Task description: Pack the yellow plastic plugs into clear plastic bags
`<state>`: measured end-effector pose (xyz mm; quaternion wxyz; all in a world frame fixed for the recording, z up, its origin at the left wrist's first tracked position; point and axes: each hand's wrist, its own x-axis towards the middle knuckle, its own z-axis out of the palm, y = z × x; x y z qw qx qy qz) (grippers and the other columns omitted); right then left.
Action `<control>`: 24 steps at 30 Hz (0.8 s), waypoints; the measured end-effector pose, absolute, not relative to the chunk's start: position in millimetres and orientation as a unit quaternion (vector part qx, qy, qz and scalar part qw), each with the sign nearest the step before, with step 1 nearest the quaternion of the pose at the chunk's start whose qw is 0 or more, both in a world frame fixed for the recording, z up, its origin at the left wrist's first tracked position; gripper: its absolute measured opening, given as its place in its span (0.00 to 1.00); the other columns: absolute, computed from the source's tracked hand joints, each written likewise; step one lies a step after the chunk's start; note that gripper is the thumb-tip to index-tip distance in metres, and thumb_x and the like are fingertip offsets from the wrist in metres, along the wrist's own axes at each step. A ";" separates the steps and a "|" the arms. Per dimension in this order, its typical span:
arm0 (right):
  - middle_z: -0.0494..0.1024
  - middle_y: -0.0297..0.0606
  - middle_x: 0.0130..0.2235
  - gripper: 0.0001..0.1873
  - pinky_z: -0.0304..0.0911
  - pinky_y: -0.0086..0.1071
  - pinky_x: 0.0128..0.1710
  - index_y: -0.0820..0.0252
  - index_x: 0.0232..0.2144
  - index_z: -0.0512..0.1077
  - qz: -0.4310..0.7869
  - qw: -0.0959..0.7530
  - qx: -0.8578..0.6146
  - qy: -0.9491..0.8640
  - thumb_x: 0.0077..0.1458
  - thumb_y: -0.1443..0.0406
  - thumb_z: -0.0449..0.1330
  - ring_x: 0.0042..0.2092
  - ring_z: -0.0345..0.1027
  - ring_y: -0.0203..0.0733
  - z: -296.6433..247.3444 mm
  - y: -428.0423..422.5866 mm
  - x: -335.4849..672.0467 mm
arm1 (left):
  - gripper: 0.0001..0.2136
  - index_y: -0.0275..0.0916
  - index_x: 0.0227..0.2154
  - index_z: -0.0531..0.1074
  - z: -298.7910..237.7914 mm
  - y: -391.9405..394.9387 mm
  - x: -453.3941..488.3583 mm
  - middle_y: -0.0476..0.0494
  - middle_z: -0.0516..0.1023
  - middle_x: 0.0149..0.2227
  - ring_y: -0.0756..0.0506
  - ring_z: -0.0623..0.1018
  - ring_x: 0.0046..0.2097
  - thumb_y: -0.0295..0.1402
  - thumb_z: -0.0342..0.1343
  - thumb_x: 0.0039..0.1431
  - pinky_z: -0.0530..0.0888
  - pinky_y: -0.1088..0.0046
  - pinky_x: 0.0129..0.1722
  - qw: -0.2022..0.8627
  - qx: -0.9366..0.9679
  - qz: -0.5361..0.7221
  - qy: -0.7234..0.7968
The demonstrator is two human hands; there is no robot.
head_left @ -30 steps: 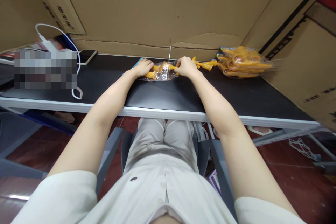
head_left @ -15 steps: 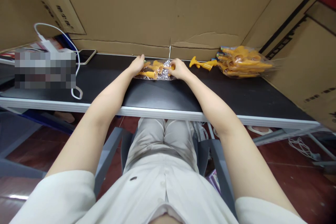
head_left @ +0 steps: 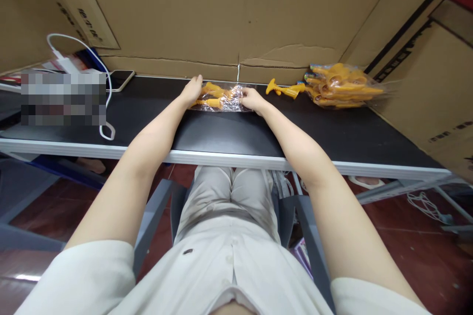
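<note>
A clear plastic bag with yellow plastic pieces inside lies on the black tabletop between my hands. My left hand grips the bag's left end, its thumb raised at the top and the other fingers mostly hidden. Closed on the right end of the bag is my right hand, its fingertips pressed to the film. Just right of that hand lies a loose yellow plastic piece. It reaches to a fuller clear bag of yellow cone-shaped pieces.
A phone and a white cable lie at the left, beside a blurred-out patch. Cardboard walls rise behind and at the right. The table's pale metal edge runs across in front of me.
My right hand has shifted slightly right along the bag. The yellow piece that was at its fingertips no longer shows there. My left hand stays in place.
</note>
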<state>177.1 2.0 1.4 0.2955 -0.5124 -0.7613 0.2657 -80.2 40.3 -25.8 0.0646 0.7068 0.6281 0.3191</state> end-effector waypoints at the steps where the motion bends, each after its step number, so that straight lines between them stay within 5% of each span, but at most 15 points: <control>1: 0.86 0.46 0.52 0.25 0.74 0.38 0.59 0.66 0.53 0.79 0.258 0.293 -0.517 -0.762 0.55 0.76 0.55 0.54 0.81 0.45 4.0 3.9 180.4 | 0.35 0.33 0.69 0.71 -20.9 33.4 -75.9 0.26 0.76 0.69 0.35 0.76 0.70 0.45 0.26 0.79 0.71 0.53 0.69 0.083 0.676 0.330 0.654; 5: 0.85 0.50 0.52 0.23 0.70 0.46 0.64 0.64 0.48 0.82 0.106 0.289 -0.590 -0.746 0.58 0.75 0.52 0.57 0.78 0.51 19.9 10.6 206.6 | 0.30 0.32 0.65 0.75 -0.8 6.2 -63.4 0.30 0.76 0.69 0.34 0.74 0.71 0.44 0.37 0.77 0.66 0.57 0.73 0.080 0.719 0.262 0.639; 8: 0.78 0.57 0.63 0.24 0.62 0.57 0.68 0.65 0.56 0.79 -0.015 0.274 -0.655 -0.704 0.64 0.71 0.52 0.66 0.70 0.60 23.8 13.8 237.5 | 0.31 0.36 0.68 0.74 8.0 -6.7 -60.1 0.37 0.74 0.72 0.36 0.73 0.72 0.46 0.35 0.77 0.65 0.62 0.74 0.104 0.751 0.205 0.619; 13: 0.70 0.71 0.67 0.28 0.50 0.75 0.68 0.73 0.66 0.70 -0.065 0.227 -0.743 -0.626 0.67 0.65 0.58 0.73 0.58 0.70 11.4 20.3 276.5 | 0.34 0.32 0.78 0.57 13.5 -17.7 -52.1 0.40 0.50 0.82 0.39 0.52 0.82 0.44 0.32 0.78 0.49 0.65 0.80 0.131 0.752 0.120 0.634; 17: 0.76 0.74 0.61 0.24 0.52 0.75 0.67 0.76 0.61 0.75 -0.039 0.236 -0.761 -0.603 0.69 0.63 0.60 0.68 0.68 0.71 18.2 24.6 278.0 | 0.34 0.27 0.79 0.52 12.3 -16.6 -47.7 0.38 0.44 0.82 0.42 0.46 0.82 0.40 0.29 0.79 0.44 0.68 0.80 0.131 0.747 0.109 0.643; 21: 0.81 0.65 0.56 0.20 0.69 0.59 0.62 0.73 0.56 0.81 0.022 0.220 -0.725 -0.652 0.65 0.71 0.61 0.60 0.78 0.66 36.0 19.3 264.6 | 0.34 0.24 0.78 0.53 4.9 -6.2 -52.8 0.35 0.45 0.82 0.43 0.47 0.82 0.39 0.28 0.78 0.44 0.68 0.80 0.125 0.749 0.131 0.637; 24: 0.80 0.58 0.60 0.24 0.69 0.52 0.65 0.67 0.57 0.81 0.034 0.158 -0.678 -0.717 0.60 0.75 0.62 0.63 0.75 0.62 38.3 13.6 257.0 | 0.34 0.26 0.79 0.53 -0.4 0.2 -57.5 0.35 0.47 0.82 0.44 0.49 0.82 0.40 0.29 0.78 0.44 0.68 0.80 0.122 0.748 0.148 0.635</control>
